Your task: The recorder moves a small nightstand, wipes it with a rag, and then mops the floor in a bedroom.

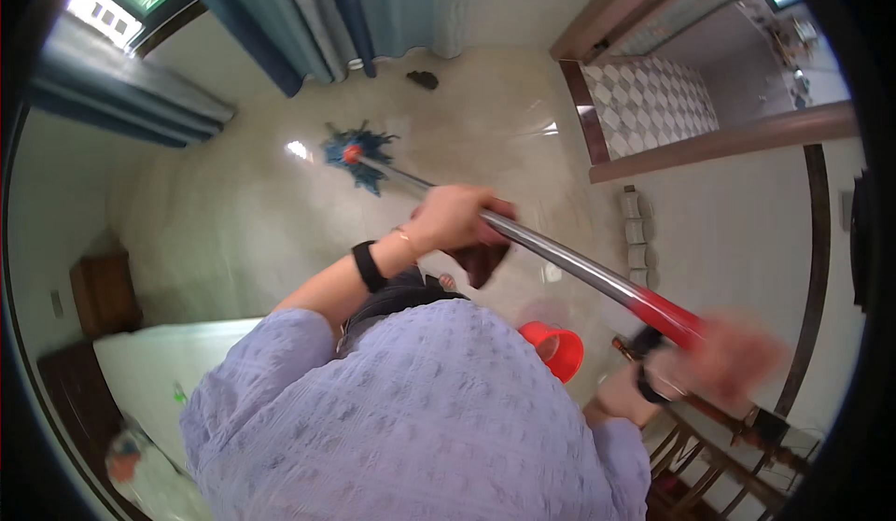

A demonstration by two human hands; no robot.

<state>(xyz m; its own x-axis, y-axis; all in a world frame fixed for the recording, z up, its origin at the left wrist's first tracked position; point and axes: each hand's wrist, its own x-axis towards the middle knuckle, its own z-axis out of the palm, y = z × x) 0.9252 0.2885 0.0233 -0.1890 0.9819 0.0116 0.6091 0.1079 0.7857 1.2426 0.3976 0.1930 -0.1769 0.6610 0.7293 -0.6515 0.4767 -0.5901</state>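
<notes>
A mop (579, 264) with a grey metal pole and a red end grip runs slantwise in front of me. Its blue-green strand head (373, 144), with an orange-red hub, is spread on the shiny floor at the upper left. My left hand (455, 217) is closed around the middle of the pole. A dark reddish-brown thing (483, 261) shows beneath that hand; I cannot make out what it is. At the lower right, my right hand (733, 358), smeared by motion, is wrapped around the red grip. Both wrists wear dark bands.
A red bucket (567, 364) stands on the floor by my right side. A small dark object (423, 79) lies near the blue-grey curtains (401, 7). A doorway with a dark sill (585, 115) opens at the upper right. Wooden furniture (105, 292) is at the left.
</notes>
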